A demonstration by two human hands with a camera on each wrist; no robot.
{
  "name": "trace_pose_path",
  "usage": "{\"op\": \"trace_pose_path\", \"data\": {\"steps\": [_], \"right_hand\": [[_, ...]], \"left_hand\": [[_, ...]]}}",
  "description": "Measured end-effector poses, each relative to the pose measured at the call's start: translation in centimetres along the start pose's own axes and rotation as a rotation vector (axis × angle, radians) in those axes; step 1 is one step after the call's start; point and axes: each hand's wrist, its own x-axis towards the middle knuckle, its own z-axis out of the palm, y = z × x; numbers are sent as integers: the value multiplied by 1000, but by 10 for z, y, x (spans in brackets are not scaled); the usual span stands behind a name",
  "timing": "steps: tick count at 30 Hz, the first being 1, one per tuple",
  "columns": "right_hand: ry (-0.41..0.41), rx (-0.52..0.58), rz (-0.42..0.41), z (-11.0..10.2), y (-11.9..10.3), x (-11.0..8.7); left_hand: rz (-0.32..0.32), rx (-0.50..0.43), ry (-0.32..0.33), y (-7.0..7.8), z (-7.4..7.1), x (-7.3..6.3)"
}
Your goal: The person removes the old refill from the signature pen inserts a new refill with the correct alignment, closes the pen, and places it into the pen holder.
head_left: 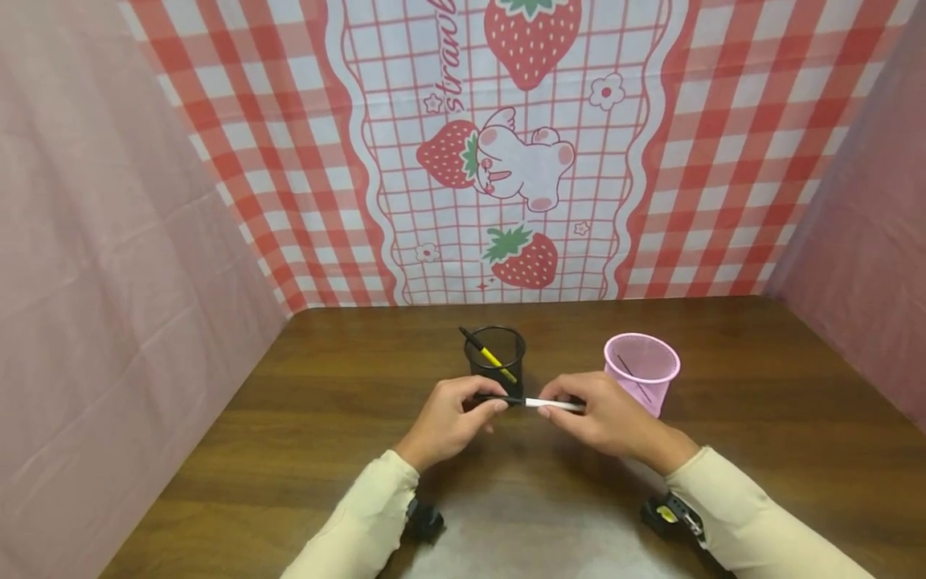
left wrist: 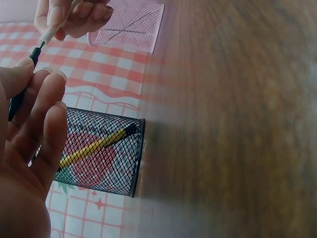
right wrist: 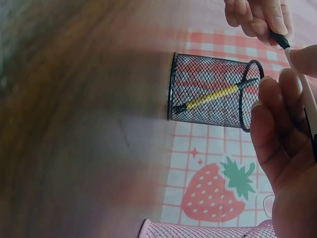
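Note:
Both hands hold one pen, stretched level between them just in front of the black mesh cup. My left hand [head_left: 450, 420] pinches its black capped end [head_left: 515, 400] between thumb and fingers. The white barrel [head_left: 555, 404] is gripped by my right hand [head_left: 606, 412], thumb along it. In the left wrist view, a thin dark tip shows where the black piece [left wrist: 34, 55] meets the white piece [left wrist: 48, 35]. A black end [right wrist: 314, 141] of the barrel shows below the thumb in the right wrist view.
A black mesh cup [head_left: 481, 376] stands behind the left hand, with a yellow and black pen [head_left: 493, 359] leaning inside. Behind the right hand is a pink mesh cup [head_left: 661, 394] showing thin dark lines. A strawberry-print cloth [head_left: 448, 241] hangs at the wooden table's [head_left: 325, 418] back edge.

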Motion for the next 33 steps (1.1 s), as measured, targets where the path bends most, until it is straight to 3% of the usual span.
{"op": "trace_pose_path", "data": {"steps": [11, 22, 29, 33], "right_hand": [[-23, -28, 8, -3, -1, 0], [-23, -26, 13, -5, 0, 0], [-21, -9, 7, -5, 1, 1], [-27, -15, 19, -5, 1, 0]], "left_hand": [[-20, 31, -4, 0, 0, 0], [-59, -28, 9, -3, -4, -2], [-70, -11, 12, 31, -9, -1], [-72, -17, 7, 33, -10, -1]]}}
